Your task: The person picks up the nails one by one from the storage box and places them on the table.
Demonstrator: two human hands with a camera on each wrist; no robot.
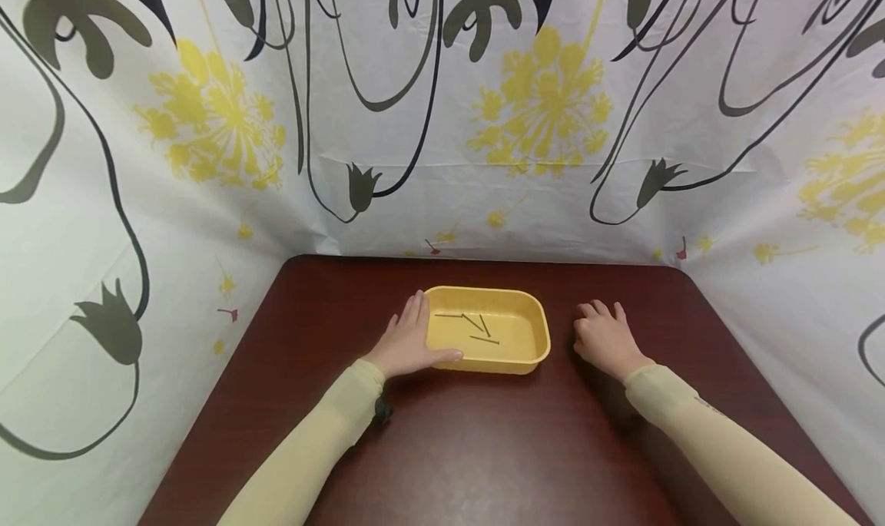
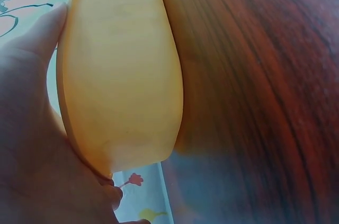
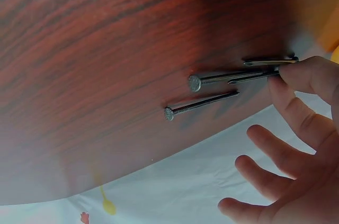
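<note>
A shallow yellow plastic tray (image 1: 512,361) sits on the table with several nails (image 1: 485,339) lying inside. My left hand (image 1: 406,342) rests against its left end, with straight fingers along that side and the thumb over the near rim. The left wrist view shows the tray's outer wall (image 2: 122,75) beside the palm. To the right of the tray, my right hand (image 1: 604,338) is low over the table. In the right wrist view, its thumb and index finger pinch a dark nail (image 3: 249,78), the other fingers spread. More loose nails (image 3: 204,105) lie beside it.
A dark reddish wooden table (image 1: 484,449) with rounded far corners lies under everything. White cloth (image 1: 415,142) with yellow and grey flower prints hangs behind and along both sides of the table.
</note>
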